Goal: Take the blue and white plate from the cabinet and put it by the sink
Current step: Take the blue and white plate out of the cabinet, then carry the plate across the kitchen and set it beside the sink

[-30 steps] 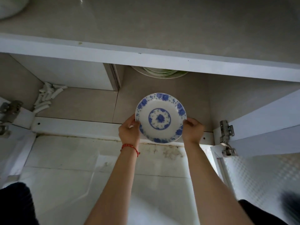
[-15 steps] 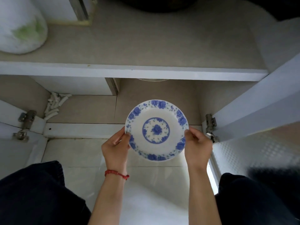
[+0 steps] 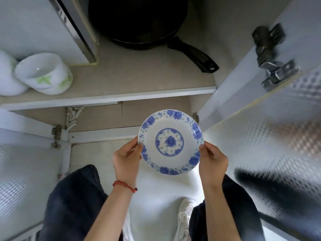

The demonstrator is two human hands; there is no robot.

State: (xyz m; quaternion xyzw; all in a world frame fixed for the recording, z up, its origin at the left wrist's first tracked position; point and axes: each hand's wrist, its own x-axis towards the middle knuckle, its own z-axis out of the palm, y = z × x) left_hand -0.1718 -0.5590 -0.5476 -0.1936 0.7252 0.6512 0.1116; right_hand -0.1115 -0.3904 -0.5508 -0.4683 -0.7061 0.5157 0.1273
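You hold the plate (image 3: 170,142) by its rim, left hand (image 3: 126,160) and right hand (image 3: 214,161) pinching opposite edges, in front of the open cabinet, above the floor. That grip is thin: as you rise, the rim could knock the door (image 3: 260,136) at your right or the shelf (image 3: 107,98) edge, and slip.

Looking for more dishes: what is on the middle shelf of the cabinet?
White bowls with green leaves sit at the shelf's left; a black pan at the back. The pan's inside is too dark to see.
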